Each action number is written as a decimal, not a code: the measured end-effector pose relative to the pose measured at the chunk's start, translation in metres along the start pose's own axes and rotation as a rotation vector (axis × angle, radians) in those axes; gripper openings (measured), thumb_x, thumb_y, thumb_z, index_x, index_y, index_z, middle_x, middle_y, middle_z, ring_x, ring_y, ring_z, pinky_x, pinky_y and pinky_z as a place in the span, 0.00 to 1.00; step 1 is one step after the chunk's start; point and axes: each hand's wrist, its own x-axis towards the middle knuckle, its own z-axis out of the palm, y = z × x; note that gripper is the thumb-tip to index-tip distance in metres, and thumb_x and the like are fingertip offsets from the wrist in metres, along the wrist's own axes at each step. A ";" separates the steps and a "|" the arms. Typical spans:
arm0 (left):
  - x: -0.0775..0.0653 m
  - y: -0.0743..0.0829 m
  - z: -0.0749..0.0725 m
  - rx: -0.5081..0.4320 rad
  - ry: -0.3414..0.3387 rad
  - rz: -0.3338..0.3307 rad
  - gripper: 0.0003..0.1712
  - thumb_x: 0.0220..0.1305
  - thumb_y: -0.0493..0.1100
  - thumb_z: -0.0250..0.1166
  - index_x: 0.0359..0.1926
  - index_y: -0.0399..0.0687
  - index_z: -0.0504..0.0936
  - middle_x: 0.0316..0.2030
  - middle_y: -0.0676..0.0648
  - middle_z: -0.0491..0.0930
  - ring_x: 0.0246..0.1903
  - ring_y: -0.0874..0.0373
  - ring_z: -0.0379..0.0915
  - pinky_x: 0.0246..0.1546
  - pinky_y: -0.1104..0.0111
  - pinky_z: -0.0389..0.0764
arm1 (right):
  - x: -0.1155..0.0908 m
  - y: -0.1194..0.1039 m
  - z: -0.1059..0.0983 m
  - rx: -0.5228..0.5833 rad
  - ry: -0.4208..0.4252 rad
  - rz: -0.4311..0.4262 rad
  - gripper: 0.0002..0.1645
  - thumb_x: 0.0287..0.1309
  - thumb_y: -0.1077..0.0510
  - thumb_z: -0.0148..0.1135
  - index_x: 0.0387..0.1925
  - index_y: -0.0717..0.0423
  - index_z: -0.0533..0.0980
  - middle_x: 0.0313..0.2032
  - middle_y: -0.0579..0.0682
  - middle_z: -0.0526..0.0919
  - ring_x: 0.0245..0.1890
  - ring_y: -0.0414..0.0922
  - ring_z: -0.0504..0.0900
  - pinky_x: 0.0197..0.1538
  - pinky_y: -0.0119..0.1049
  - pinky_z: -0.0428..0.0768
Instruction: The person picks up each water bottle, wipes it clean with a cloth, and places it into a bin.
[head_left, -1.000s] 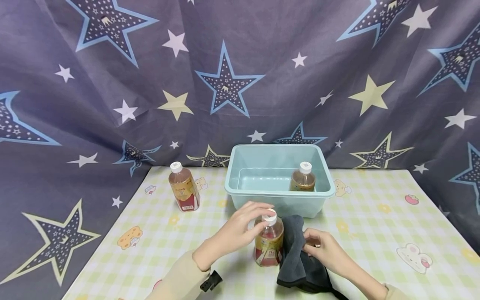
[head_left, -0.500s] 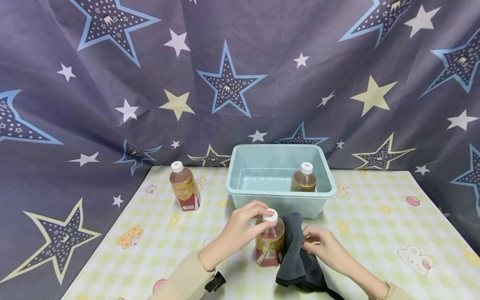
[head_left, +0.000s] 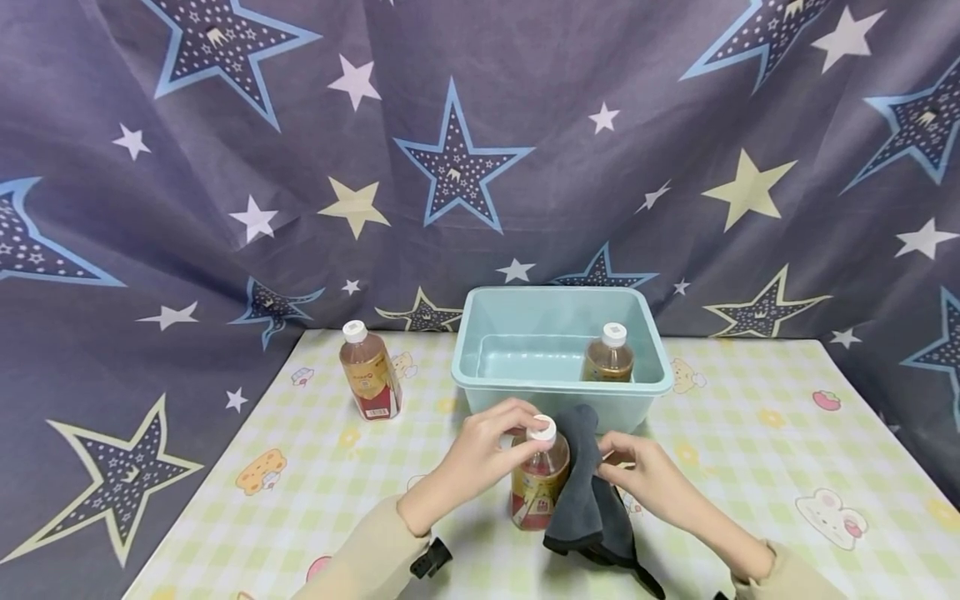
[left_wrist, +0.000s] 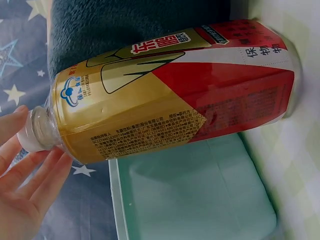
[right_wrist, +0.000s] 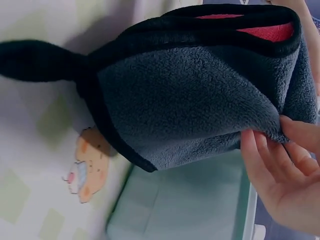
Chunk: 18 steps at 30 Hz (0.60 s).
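My left hand (head_left: 478, 457) pinches the white cap of a drink bottle (head_left: 529, 498) that stands upright on the table before the tub. The gold and red label of this bottle fills much of the left wrist view. My right hand (head_left: 647, 482) pinches a dark grey plush cloth (head_left: 576, 490) with black edging between thumb and fingers. The cloth drapes against the bottle's right side and hides part of it. Seen from the right wrist, the folded cloth (right_wrist: 185, 95) has a strip of red showing inside its fold and a black tail at one end.
A light blue tub (head_left: 558, 387) stands behind the hands, with another capped bottle (head_left: 608, 363) in its right half. A third bottle (head_left: 369, 379) stands at the back left. The table has a green checked cloth (head_left: 750, 467); a star-patterned curtain (head_left: 480, 267) hangs behind.
My right hand has drawn the cloth slightly up and to the left, closer over the bottle's side. My left hand stays on the cap, and the bottle stands where it was.
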 end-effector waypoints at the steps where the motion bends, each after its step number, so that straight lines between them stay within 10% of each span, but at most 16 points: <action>1: 0.000 0.000 0.000 -0.001 -0.001 -0.005 0.06 0.51 0.39 0.66 0.32 0.45 0.79 0.35 0.50 0.77 0.34 0.65 0.74 0.36 0.80 0.76 | 0.001 -0.001 0.000 -0.003 0.001 0.003 0.04 0.51 0.68 0.59 0.27 0.58 0.73 0.30 0.49 0.78 0.31 0.39 0.79 0.33 0.31 0.79; 18: 0.001 0.001 -0.001 0.060 -0.010 0.028 0.05 0.53 0.41 0.65 0.31 0.47 0.78 0.35 0.51 0.76 0.34 0.67 0.74 0.37 0.83 0.75 | 0.012 0.006 0.011 -0.042 -0.054 0.075 0.07 0.49 0.69 0.58 0.24 0.58 0.69 0.27 0.47 0.76 0.30 0.44 0.79 0.29 0.29 0.77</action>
